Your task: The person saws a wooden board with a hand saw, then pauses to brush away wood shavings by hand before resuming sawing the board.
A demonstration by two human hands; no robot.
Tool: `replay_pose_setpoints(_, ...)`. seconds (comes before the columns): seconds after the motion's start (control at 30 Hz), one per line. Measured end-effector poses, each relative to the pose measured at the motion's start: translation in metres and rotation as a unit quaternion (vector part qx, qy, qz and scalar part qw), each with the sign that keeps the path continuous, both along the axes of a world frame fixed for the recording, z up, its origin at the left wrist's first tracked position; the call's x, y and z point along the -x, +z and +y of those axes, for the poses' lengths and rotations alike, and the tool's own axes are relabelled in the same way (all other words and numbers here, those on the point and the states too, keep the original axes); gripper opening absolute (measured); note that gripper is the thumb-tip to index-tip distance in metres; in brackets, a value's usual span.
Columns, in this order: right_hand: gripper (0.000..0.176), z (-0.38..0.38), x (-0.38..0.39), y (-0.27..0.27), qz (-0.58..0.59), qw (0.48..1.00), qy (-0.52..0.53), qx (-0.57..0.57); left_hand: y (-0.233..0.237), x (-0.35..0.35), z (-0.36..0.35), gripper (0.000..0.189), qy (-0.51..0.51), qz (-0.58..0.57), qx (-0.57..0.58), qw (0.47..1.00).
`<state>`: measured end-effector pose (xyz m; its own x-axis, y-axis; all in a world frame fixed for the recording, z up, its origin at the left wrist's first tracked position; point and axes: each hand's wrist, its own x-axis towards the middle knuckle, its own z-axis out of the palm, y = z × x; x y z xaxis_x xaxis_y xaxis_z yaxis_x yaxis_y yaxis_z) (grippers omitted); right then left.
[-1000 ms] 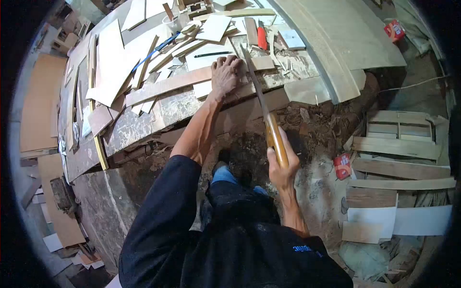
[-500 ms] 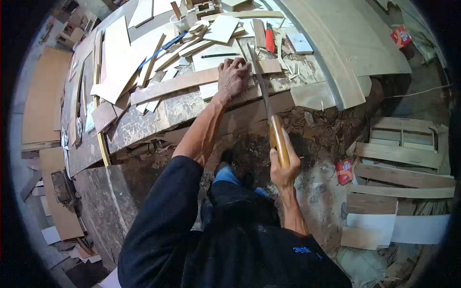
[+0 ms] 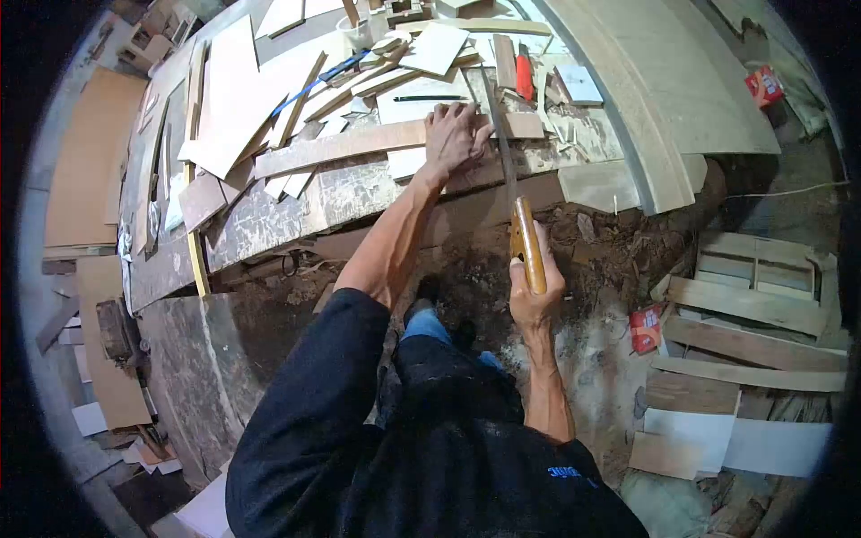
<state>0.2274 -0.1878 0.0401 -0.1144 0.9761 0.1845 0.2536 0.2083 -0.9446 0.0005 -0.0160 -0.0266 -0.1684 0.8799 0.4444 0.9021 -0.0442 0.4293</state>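
My left hand point(image 3: 456, 139) presses down on a long wooden strip point(image 3: 350, 146) lying near the bench edge, fingers bent over it and thumb reaching toward the saw blade. In my right hand point(image 3: 536, 291) is a hand saw point(image 3: 531, 247), gripped by its yellow-brown wooden handle. The blade points away from me and crosses the strip just right of my left hand. Whether its teeth have cut into the wood cannot be made out. A black pencil point(image 3: 430, 98) lies beyond my left fingers, and a red-handled tool point(image 3: 524, 79) lies beyond the strip.
Wood offcuts and white panels point(image 3: 435, 49) cover the bench point(image 3: 359, 193), with a blue tool point(image 3: 327, 79) and a white cup point(image 3: 355, 34) among them. Large boards point(image 3: 664, 90) lie at right. A wooden frame point(image 3: 753, 296) and a red packet point(image 3: 645, 329) are on the floor.
The saw and my right hand have moved slightly forward, away from me. My left hand stays on the strip, its thumb now showing more. The whole view has shifted a little.
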Motion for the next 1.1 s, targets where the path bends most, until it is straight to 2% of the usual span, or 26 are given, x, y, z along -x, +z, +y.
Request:
replay_pose_setpoints(0.07, 0.056, -0.001, 0.001, 0.001, -0.004, 1.000, 0.002, 0.015, 0.008, -0.005, 0.007, 0.042, 0.042, -0.010, 0.051, 0.998)
replay_pose_setpoints(0.1, 0.056, -0.001, 0.001, 0.002, -0.007, 1.000, 0.003, 0.023, 0.011, -0.005, 0.007, 0.038, 0.043, -0.003, 0.019, 0.999)
replay_pose_setpoints(0.2, 0.057, 0.000, 0.000, -0.003, -0.010, 1.000, 0.002, 0.013, 0.018, -0.005, 0.020, 0.035, 0.087, -0.027, 0.109, 0.990)
replay_pose_setpoints(0.3, 0.057, -0.001, -0.001, -0.004, 0.001, 1.000, -0.001, 0.028, 0.017, -0.009, 0.031, 0.029, 0.139, -0.044, 0.120, 0.982)
replay_pose_setpoints(0.47, 0.056, 0.006, -0.006, -0.016, -0.015, 0.997, 0.009, -0.071, 0.005, -0.010, 0.036, 0.031, 0.164, 0.040, 0.099, 0.981)
replay_pose_setpoints(0.5, 0.056, 0.008, -0.006, -0.014, -0.016, 0.996, 0.011, -0.087, 0.019, -0.016, 0.034, 0.033, 0.189, -0.018, 0.106, 0.976)
replay_pose_setpoints(0.6, 0.055, 0.000, -0.009, 0.005, -0.045, 0.999, 0.019, 0.002, 0.007, -0.017, 0.039, 0.035, 0.218, 0.027, 0.086, 0.972)
replay_pose_setpoints(0.8, 0.054, -0.037, -0.031, 0.015, -0.050, 0.999, 0.011, -0.016, 0.014, -0.016, 0.036, 0.035, 0.205, -0.007, 0.096, 0.974)
replay_pose_setpoints(0.87, 0.054, -0.025, -0.029, 0.015, -0.046, 0.998, 0.013, -0.028, 0.003, -0.014, 0.039, 0.031, 0.187, 0.021, 0.061, 0.980)
replay_pose_setpoints(0.9, 0.054, -0.019, -0.027, 0.014, -0.045, 0.999, 0.013, -0.024, 0.014, -0.018, 0.036, 0.029, 0.196, -0.036, 0.042, 0.979)
replay_pose_setpoints(0.97, 0.055, -0.014, -0.027, 0.013, -0.038, 0.999, 0.011, 0.005, 0.016, -0.020, 0.036, 0.029, 0.207, -0.035, 0.055, 0.976)
replay_pose_setpoints(1.1, 0.055, -0.014, -0.035, 0.005, -0.051, 0.999, 0.010, -0.009, 0.017, -0.020, 0.035, 0.036, 0.206, -0.030, 0.071, 0.975)
